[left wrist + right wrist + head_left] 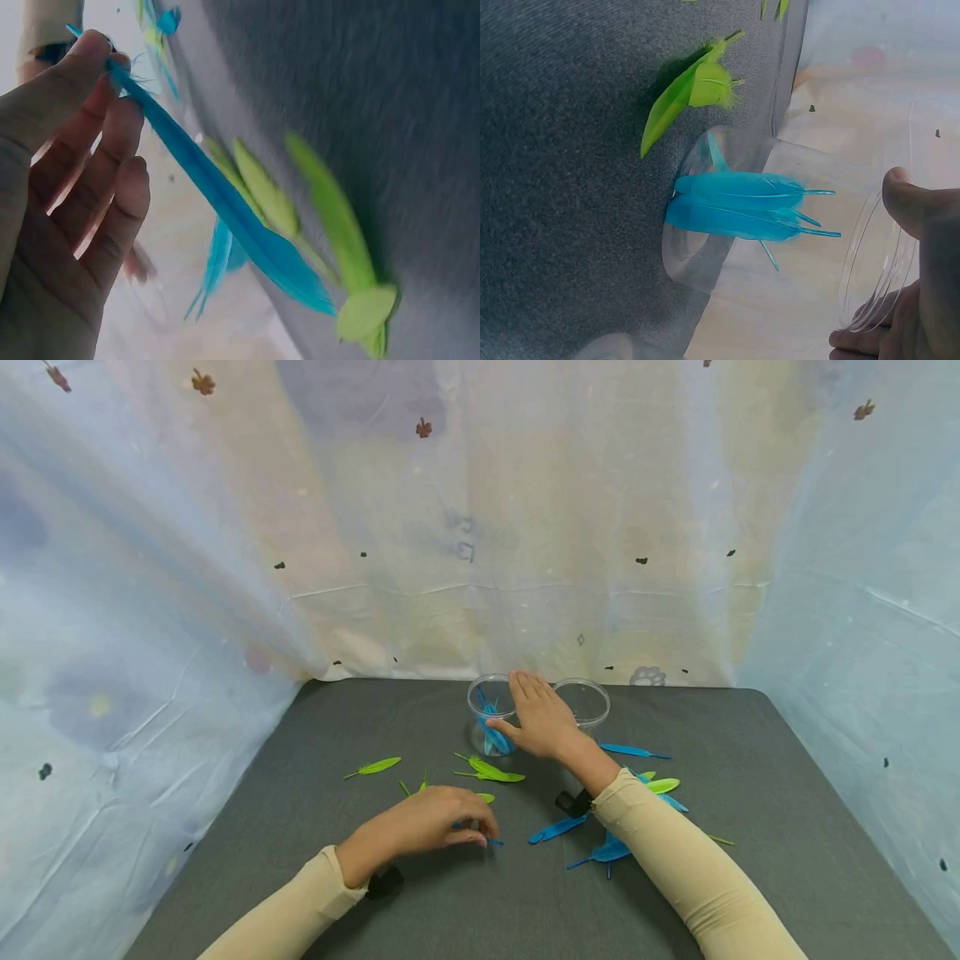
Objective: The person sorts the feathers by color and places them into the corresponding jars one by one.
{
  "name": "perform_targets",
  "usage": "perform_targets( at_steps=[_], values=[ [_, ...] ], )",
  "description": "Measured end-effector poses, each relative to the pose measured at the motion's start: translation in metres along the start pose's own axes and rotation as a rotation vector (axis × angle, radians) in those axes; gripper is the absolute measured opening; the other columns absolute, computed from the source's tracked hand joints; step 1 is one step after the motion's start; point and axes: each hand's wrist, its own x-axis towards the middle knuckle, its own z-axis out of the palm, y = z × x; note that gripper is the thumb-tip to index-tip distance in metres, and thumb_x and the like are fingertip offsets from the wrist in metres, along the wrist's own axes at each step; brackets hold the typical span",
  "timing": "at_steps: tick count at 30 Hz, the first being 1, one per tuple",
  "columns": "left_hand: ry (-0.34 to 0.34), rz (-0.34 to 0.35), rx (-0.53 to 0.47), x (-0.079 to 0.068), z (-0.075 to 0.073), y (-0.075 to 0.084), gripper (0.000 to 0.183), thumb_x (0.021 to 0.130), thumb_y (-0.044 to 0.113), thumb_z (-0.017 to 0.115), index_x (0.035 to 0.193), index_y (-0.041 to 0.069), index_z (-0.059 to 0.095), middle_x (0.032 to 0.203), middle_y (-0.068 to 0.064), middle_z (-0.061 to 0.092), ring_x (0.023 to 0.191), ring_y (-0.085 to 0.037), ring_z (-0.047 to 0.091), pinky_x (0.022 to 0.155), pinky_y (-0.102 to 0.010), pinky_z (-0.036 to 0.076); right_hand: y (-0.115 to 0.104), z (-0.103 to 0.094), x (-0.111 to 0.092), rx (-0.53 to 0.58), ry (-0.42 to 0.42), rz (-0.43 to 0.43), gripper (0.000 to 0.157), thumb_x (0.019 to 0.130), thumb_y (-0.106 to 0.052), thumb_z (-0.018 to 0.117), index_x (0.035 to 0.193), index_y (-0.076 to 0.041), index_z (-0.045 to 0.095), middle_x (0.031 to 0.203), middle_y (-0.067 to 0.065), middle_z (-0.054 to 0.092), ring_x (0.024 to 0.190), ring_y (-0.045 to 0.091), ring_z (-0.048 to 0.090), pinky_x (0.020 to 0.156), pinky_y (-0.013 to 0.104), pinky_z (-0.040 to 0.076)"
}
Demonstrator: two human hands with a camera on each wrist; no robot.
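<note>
My left hand [431, 822] pinches a blue feather [225, 199] by its quill between thumb and fingertips, above the cloth; the vane slants away from the hand. My right hand [542, 714] holds a clear jar [477, 683] at the rim, thumb on one side and fingers on the other. Several blue feathers [739, 214] stand inside this jar, quills toward its mouth. Close to the jar and my left hand lie green feathers [491, 770]. The right forearm partly covers a mixed pile of blue feathers [611, 850] and green feathers [663, 785].
A second clear jar [604, 703] stands just right of my right hand, partly hidden by it. One green feather [378, 766] lies to the left, and a blue feather [633, 750] to the right. A patterned curtain [525, 610] hangs behind the grey cloth [315, 760].
</note>
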Motion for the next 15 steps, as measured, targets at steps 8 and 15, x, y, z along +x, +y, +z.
perform_targets(
  at_steps=[8,15],
  values=[
    [0.130,-0.001,0.034,-0.006,-0.021,-0.006,0.020,0.100,0.019,0.080,0.119,0.026,0.077,0.115,0.015,0.073,0.101,-0.002,0.069,0.084,-0.023,0.058,0.000,0.001,0.001,-0.010,0.000,0.008,0.099,0.108,-0.066,0.050,0.170,0.003,0.016,0.177,0.021,0.017,0.165,0.035,0.016,0.135,0.046,0.004],
    [0.246,-0.060,0.027,-0.012,-0.033,-0.014,0.019,0.100,0.016,0.079,0.118,0.020,0.077,0.109,0.012,0.073,0.086,0.001,0.063,0.072,-0.030,0.060,0.001,0.001,0.002,-0.016,-0.006,0.013,0.099,0.108,-0.067,0.048,0.170,0.003,0.016,0.178,0.020,0.016,0.166,0.034,0.015,0.135,0.045,0.004]
  ],
)
